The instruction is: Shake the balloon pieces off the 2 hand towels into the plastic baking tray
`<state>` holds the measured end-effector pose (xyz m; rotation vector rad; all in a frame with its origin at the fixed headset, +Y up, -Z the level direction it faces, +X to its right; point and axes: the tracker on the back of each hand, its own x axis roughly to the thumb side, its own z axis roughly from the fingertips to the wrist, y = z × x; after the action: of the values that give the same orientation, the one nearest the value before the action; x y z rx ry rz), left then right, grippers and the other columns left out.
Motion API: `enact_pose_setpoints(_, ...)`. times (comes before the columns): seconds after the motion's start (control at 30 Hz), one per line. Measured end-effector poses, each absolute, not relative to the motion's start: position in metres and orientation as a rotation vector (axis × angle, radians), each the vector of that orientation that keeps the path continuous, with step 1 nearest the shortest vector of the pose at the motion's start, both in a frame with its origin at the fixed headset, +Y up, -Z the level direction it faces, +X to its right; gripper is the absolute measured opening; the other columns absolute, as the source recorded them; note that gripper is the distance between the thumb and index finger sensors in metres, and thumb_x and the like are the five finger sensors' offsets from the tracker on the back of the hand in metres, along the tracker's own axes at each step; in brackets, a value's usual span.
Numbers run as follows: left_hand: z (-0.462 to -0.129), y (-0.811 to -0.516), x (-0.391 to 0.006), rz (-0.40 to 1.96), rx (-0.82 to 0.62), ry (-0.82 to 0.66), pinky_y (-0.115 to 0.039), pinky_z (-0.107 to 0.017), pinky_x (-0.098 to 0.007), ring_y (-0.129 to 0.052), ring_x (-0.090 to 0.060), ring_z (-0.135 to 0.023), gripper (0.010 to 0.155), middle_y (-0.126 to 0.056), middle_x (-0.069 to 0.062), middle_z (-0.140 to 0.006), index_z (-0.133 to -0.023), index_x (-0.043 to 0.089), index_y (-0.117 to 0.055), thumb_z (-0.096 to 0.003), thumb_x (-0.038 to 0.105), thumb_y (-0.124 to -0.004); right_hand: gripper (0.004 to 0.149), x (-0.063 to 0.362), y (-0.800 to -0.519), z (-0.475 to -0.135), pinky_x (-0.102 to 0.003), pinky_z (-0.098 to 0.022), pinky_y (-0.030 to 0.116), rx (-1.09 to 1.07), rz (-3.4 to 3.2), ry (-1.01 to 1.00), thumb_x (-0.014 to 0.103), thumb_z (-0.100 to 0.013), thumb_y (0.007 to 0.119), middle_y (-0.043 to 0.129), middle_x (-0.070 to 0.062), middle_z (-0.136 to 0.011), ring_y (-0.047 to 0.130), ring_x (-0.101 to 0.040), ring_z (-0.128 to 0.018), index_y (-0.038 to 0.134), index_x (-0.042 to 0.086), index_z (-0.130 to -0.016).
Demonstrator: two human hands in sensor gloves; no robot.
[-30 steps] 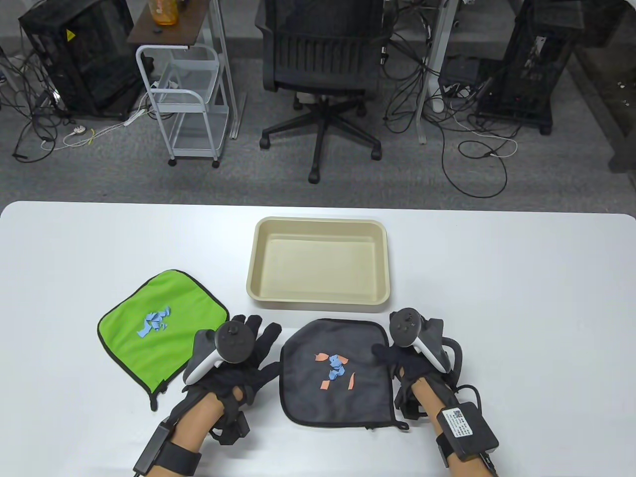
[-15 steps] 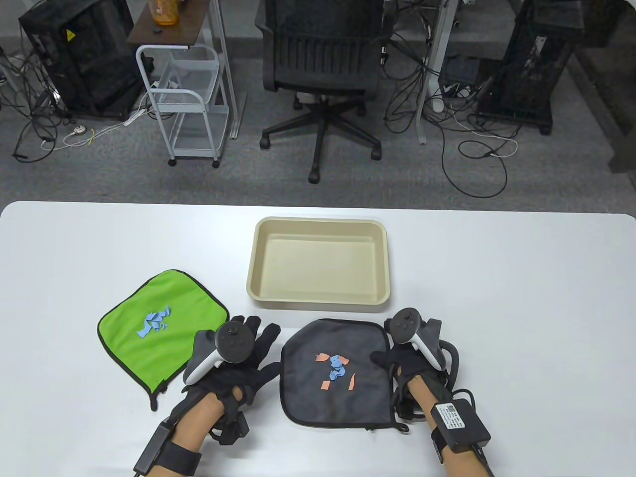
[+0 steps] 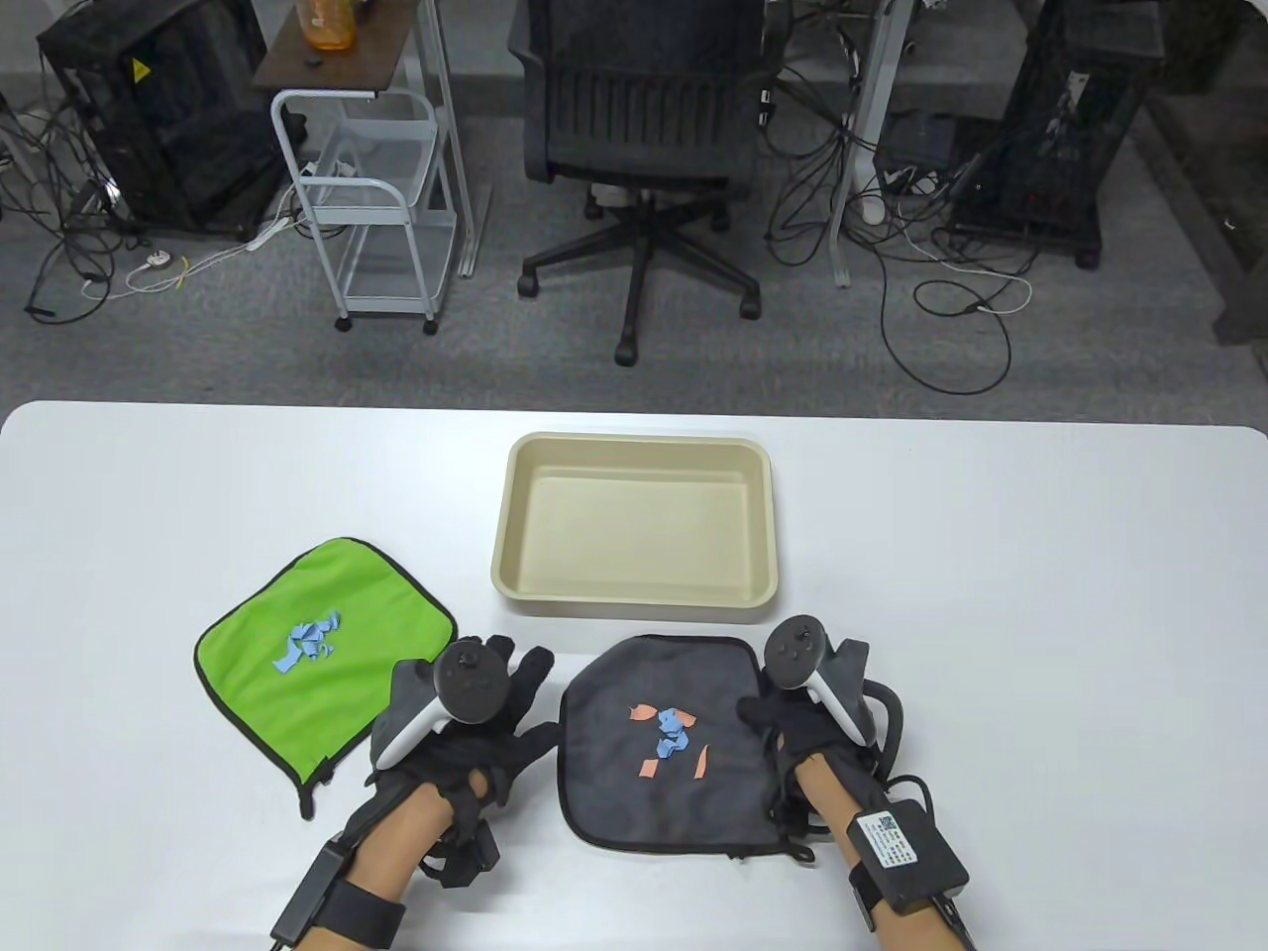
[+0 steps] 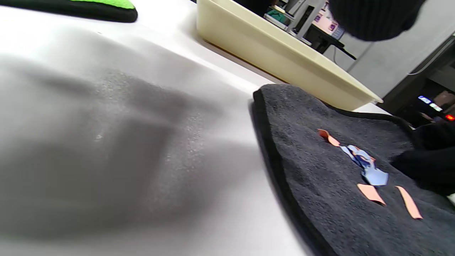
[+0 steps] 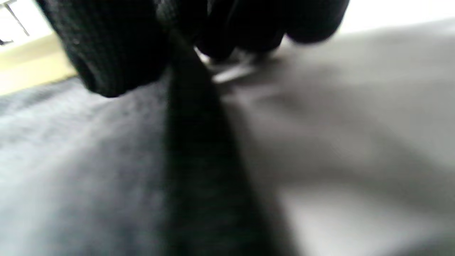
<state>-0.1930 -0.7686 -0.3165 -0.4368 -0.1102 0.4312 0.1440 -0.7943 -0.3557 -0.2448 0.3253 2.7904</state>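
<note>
A green towel (image 3: 371,604) with blue balloon pieces (image 3: 307,642) lies flat at the front left. A grey towel (image 3: 634,792) carrying blue and orange pieces (image 3: 672,738) lies flat in front of the empty beige tray (image 3: 634,442). My left hand (image 3: 520,698) rests on the table between the two towels, fingers spread, holding nothing. My right hand (image 3: 773,708) is at the grey towel's right edge. In the right wrist view its thumb (image 5: 106,53) lies on the cloth (image 5: 89,160) and the curled fingers (image 5: 270,28) sit just outside the black hem, pinching it.
The white table (image 3: 991,594) stretches out to the right of the tray and towels. Past its far edge stand an office chair (image 3: 634,109), a white cart (image 3: 371,198) and loose cables on the floor. The left wrist view shows the tray wall (image 4: 277,49) behind the grey towel (image 4: 320,170).
My right hand has slid left and a little nearer, onto the grey towel's right edge. My left hand has barely shifted. Both towels lie as before.
</note>
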Motion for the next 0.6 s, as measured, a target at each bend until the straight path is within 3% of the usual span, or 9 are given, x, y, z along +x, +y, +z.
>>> enact_pose_setpoints(0.17,-0.318,-0.77,-0.193,0.436,-0.413,-0.023,-0.022,-0.074,-0.064,-0.017,-0.037,-0.108,0.08,-0.016,-0.004,-0.114,-0.104,0.044,-0.025,-0.0385,0.058,-0.069,0.039,0.134,-0.776,-0.35,-0.018,-0.03,0.093,-0.176,2.714,0.296,0.041,-0.036,0.089,0.082,-0.001,-0.091,0.104,-0.002,-0.047,0.078,0.03,-0.072)
enact_pose_setpoints(0.4,-0.329,-0.778,-0.165,0.349,-0.441,0.043,-0.043,-0.068,-0.055,-0.044,-0.035,-0.092,0.085,-0.029,-0.003,-0.108,-0.106,0.036,-0.032,-0.0361,0.056,-0.076,0.04,0.123,-0.765,-0.345,-0.02,-0.024,0.092,-0.062,2.756,0.24,0.043,-0.035,0.088,0.083,0.001,-0.09,0.105,-0.003,-0.039,0.078,0.031,-0.072)
enact_pose_setpoints(0.6,-0.353,-0.793,-0.147,0.238,-0.449,0.102,-0.048,-0.065,-0.053,-0.051,-0.032,-0.085,0.084,-0.035,-0.001,-0.104,-0.105,0.039,-0.034,-0.0345,0.058,-0.076,0.04,0.126,-0.768,-0.346,-0.019,-0.023,0.091,-0.057,2.743,0.251,0.044,-0.035,0.088,0.084,0.002,-0.089,0.104,-0.002,-0.037,0.078,0.032,-0.072)
